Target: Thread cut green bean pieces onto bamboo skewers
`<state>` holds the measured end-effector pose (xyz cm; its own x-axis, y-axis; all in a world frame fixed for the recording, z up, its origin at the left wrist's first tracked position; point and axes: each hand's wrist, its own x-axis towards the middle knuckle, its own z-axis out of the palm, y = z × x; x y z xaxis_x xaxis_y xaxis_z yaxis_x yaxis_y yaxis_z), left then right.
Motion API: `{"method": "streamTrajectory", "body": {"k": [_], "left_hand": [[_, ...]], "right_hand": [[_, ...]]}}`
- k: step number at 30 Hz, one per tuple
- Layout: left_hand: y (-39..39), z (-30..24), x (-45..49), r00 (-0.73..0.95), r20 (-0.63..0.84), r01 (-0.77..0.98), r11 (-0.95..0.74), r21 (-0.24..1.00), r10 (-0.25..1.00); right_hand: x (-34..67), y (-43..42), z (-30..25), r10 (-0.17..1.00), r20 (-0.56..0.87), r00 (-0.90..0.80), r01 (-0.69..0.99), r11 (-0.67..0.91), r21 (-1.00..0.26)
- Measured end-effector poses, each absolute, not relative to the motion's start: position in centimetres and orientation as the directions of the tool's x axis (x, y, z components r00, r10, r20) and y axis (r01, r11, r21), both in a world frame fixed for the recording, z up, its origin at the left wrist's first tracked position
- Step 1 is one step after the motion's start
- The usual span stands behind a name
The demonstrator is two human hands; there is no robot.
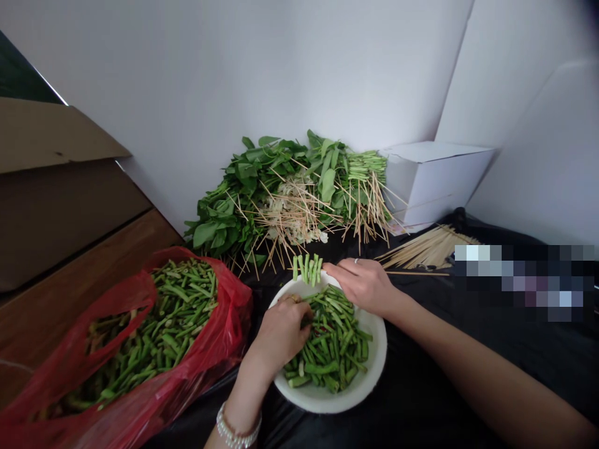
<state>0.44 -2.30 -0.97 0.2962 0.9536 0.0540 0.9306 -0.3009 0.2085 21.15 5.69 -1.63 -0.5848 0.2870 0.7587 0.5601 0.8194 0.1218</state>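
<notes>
My right hand is closed around a bamboo skewer, whose bare end sticks out to the right. Several cut green bean pieces are threaded side by side on its left end, above the far rim of a white bowl. Loose cut green beans lie in the bowl. My left hand reaches over the bowl's left side with curled fingers among the beans. Its fingertips are partly hidden, so what they pinch, if anything, does not show.
At left, a red plastic bag holds more cut beans. Leafy greens and skewered vegetables are piled against the wall. Bare skewers lie by a white box. A cardboard box stands far left. Black sheeting covers the surface.
</notes>
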Motion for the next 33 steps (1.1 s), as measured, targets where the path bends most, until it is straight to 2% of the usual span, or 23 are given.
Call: {"method": "streamTrajectory", "body": {"k": [2, 4, 7, 9, 13, 16, 19, 22, 27, 33], "left_hand": [[-2.3, -0.9, 0.5, 0.305, 0.053, 0.933, -0.31, 0.182, 0.951], [-2.2, -0.6, 0.4, 0.325, 0.079, 0.917, -0.335, 0.216, 0.942], [-2.0, -0.2, 0.3, 0.334, 0.19, 0.826, -0.383, 0.414, 0.923], [-1.8, 0.0, 0.3, 0.262, 0.233, 0.734, -0.35, 0.582, 0.937], [-1.4, -0.1, 0.0, 0.068, 0.195, 0.45, -0.204, 0.869, 0.978], [-1.0, -0.3, -0.5, -0.091, 0.162, 0.178, -0.144, 0.973, 0.982], [-0.7, -0.3, -1.0, -0.184, 0.059, -0.093, -0.077, 0.993, 0.981], [-0.6, -0.1, -1.2, -0.175, -0.052, -0.329, -0.008, 0.944, 0.983], [-0.5, 0.4, -1.4, -0.202, -0.097, -0.47, -0.01, 0.883, 0.975], [-0.2, 0.5, -1.7, -0.29, -0.107, -0.567, -0.081, 0.819, 0.951]], "right_hand": [[21.1, 5.7, -1.7, 0.294, 0.754, -0.588, 0.56, 0.82, 0.116], [21.1, 5.7, -1.7, 0.298, 0.757, -0.582, 0.561, 0.821, 0.107], [21.2, 5.7, -1.6, 0.301, 0.774, -0.557, 0.557, 0.827, 0.079], [21.2, 5.8, -1.6, 0.296, 0.796, -0.528, 0.549, 0.834, 0.054], [21.4, 5.8, -1.4, 0.294, 0.836, -0.463, 0.544, 0.839, 0.006], [21.3, 5.7, -1.4, 0.29, 0.848, -0.444, 0.526, 0.85, -0.015], [21.2, 5.6, -1.4, 0.287, 0.85, -0.442, 0.502, 0.865, -0.031], [21.1, 5.7, -1.6, 0.298, 0.865, -0.404, 0.465, 0.881, -0.087], [21.3, 6.1, -1.7, 0.34, 0.896, -0.286, 0.452, 0.872, -0.187], [21.0, 5.7, -2.1, 0.285, 0.803, -0.524, 0.466, 0.885, -0.009]]}}
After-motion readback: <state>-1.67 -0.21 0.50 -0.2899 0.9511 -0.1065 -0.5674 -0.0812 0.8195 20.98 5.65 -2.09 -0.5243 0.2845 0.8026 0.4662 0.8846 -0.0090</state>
